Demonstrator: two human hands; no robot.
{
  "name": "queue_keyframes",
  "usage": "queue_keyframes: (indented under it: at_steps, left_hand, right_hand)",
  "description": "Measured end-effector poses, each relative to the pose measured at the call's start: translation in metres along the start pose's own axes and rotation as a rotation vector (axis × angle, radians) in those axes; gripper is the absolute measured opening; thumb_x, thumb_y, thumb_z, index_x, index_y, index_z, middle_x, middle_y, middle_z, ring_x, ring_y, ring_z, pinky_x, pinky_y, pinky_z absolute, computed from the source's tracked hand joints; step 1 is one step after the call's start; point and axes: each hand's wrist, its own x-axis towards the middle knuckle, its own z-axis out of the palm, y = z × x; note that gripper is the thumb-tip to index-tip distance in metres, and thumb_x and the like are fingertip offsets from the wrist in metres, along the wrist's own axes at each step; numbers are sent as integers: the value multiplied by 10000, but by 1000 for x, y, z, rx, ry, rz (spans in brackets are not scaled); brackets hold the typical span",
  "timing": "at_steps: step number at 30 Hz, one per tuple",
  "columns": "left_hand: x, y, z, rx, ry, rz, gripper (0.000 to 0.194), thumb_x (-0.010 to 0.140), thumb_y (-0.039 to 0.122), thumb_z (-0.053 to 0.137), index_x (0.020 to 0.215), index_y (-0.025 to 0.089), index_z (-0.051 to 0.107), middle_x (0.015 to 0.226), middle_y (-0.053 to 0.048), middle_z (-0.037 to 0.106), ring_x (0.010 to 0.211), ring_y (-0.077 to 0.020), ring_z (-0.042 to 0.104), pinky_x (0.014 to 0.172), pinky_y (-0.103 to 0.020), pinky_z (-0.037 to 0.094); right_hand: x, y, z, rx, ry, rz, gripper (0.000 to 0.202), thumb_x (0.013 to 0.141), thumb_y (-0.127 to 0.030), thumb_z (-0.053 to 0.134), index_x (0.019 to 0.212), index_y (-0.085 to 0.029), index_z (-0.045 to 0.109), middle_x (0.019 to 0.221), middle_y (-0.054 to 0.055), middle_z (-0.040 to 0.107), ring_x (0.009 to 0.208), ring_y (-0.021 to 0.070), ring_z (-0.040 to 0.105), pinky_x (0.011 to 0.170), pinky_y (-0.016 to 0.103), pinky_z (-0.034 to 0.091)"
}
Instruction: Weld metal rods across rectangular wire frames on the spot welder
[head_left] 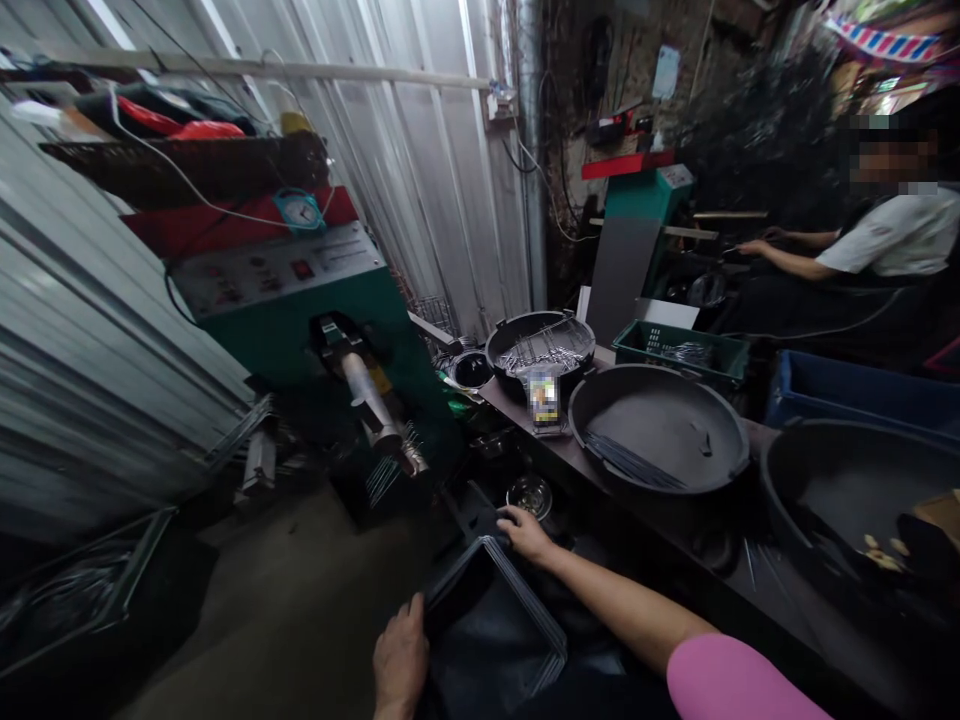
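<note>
Metal frames (527, 598) lie near pans (652, 418); left fingers (412, 612) and right fingers (516, 518) curl, grip unclear.

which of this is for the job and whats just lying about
Likely for the job:
stacked metal frames, beside the left hand and right hand
dark rods in the middle pan

Seemingly just lying about:
turquoise clock on the green machine
pale pieces in the far-right pan
</note>
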Motion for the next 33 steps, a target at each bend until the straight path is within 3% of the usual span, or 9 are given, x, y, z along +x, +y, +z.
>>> queue_keyframes:
  at_steps: [3,7,12,16,20,22,26,29,33]
  left_hand:
    - [1,-2,4,-44,18,9,423,737,31,315,1106,144,488,964,-98,594,852,-168,554,694,-259,371]
    - [2,-3,8,-83,23,-10,396,737,30,323,1064,164,504,921,-92,594,821,-167,556,655,-256,371]
    - [3,-6,11,-90,51,-2,399,741,30,313,1049,177,519,887,-83,590,812,-171,556,644,-259,373]
    - [3,-4,7,-82,21,-18,433,732,26,322,1086,183,514,920,-86,582,836,-169,547,673,-259,367]
    - [5,-3,4,-94,18,-43,444,743,32,328,1121,191,500,977,-95,570,878,-178,526,716,-283,359]
    - [7,-3,5,-108,25,-49,446,752,32,319,1121,200,503,986,-98,566,885,-186,522,728,-302,360]
    - [9,-6,9,-136,37,-72,464,748,25,325,1126,226,503,1019,-97,553,911,-201,515,759,-338,363]
    - [11,-7,11,-162,25,-88,478,739,17,335,1135,228,500,1026,-95,554,922,-206,512,772,-351,365]
    - [12,-10,13,-184,9,-101,488,731,9,350,1142,226,498,1051,-93,552,941,-205,504,783,-354,365]
  right_hand:
    - [-1,5,0,55,-22,47,273,794,-175,381,1009,-146,546,763,12,607,597,107,542,519,190,416]
    - [1,6,-1,72,-48,65,281,770,-127,383,976,-161,572,636,-15,576,497,88,501,463,177,389]
    - [27,-8,-16,25,-67,-60,264,748,-121,451,945,-199,608,833,12,614,800,142,555,721,238,423]
    - [72,-44,-39,-86,-90,-180,241,768,-158,481,961,-217,612,950,34,583,923,169,508,844,276,353]
    - [126,-99,-59,-711,-57,-308,275,838,-218,411,1069,-247,556,961,45,572,859,159,530,735,239,371]
    - [150,-125,-61,-817,-91,-348,271,841,-228,412,1069,-258,555,951,49,577,840,171,535,709,248,363]
    - [188,-164,-47,-908,-220,-459,215,792,-214,492,965,-260,610,899,51,603,836,189,540,699,259,349]
    - [207,-177,-27,-951,-309,-506,119,718,-195,581,808,-223,655,783,54,628,763,178,562,660,242,354]
    - [228,-181,-4,-931,-238,-516,131,729,-185,559,633,-166,646,664,71,632,687,169,577,613,235,371]
